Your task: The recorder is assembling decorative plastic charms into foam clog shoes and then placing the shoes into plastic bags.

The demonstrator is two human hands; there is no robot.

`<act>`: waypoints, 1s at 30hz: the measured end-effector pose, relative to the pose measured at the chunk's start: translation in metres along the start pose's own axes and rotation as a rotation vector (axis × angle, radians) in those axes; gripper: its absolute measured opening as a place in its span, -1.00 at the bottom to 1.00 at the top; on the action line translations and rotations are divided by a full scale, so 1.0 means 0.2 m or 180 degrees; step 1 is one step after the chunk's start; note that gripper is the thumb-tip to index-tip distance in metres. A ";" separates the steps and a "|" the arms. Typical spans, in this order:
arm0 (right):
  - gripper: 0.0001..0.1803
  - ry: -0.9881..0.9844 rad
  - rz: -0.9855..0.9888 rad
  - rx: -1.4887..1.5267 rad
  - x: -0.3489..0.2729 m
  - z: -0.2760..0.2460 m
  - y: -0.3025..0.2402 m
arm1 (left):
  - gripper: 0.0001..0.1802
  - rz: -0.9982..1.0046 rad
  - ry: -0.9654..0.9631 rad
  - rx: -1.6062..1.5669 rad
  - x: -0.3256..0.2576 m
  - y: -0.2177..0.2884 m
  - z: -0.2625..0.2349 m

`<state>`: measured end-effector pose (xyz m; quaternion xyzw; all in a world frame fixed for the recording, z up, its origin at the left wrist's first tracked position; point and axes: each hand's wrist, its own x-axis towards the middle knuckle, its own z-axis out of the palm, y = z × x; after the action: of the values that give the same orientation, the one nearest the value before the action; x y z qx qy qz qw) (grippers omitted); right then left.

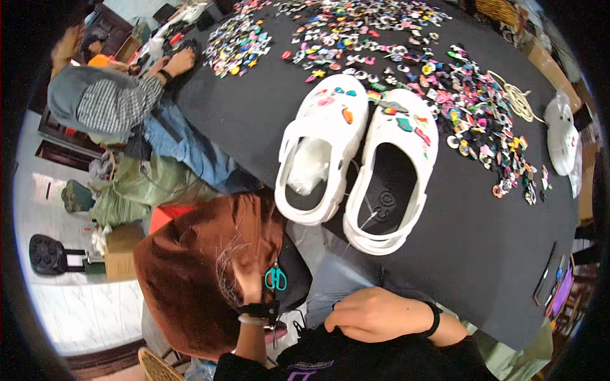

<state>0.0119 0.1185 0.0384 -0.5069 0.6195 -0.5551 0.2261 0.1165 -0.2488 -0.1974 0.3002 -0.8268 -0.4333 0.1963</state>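
Note:
Two white clogs (329, 119) stand side by side on the black table, toes pointing away from me. Colourful charms decorate their tops. Inside the left clog is a crumpled clear plastic bag (309, 166); a thin clear strand crosses the opening of the right one. My left hand (246, 274) is over a brown cloth (190, 273), beside a tangle of thin clear strands (225, 270). Its fingers are smeared by motion. Teal-handled scissors (276, 278) lie just right of it. Close to my body, my right hand (373, 314) has its fingers curled in; anything inside them is hidden.
Many loose shoe charms (476, 114) are spread over the far and right table. A coiled cream cord (513, 100) and another white clog (561, 136) lie at the right. A person in a checked sleeve (108, 105) works at the far left, beside green bags (143, 184).

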 end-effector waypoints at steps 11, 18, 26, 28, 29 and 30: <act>-0.85 0.0187 -0.0089 -0.0052 -0.10 0.02 -0.04 | -0.73 0.4501 -0.0933 0.1460 0.19 2.05 0.17; -0.86 0.0475 -0.0077 -0.0178 -0.21 0.01 -0.03 | -0.82 0.4847 -0.1263 0.2201 0.24 2.10 0.30; -0.85 0.0634 -0.0273 -0.0342 -0.24 0.03 -0.01 | -0.85 0.4701 -0.1010 0.1294 0.36 2.03 0.35; -0.85 0.0668 -0.0262 -0.0351 -0.24 0.03 -0.01 | -0.86 0.4615 -0.0973 0.1116 0.35 2.03 0.37; -0.85 0.0656 -0.0254 -0.0336 -0.24 0.03 -0.01 | -0.88 0.4500 -0.0933 0.0936 0.35 2.03 0.38; -0.85 0.0641 -0.0238 -0.0321 -0.24 0.02 -0.02 | -0.89 0.4388 -0.0812 0.0665 0.36 2.01 0.39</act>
<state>0.0355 0.1589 0.0264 -0.4821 0.6469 -0.5793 0.1161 -0.1134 -0.0706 0.1007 -0.3273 -0.8823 -0.1607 0.2977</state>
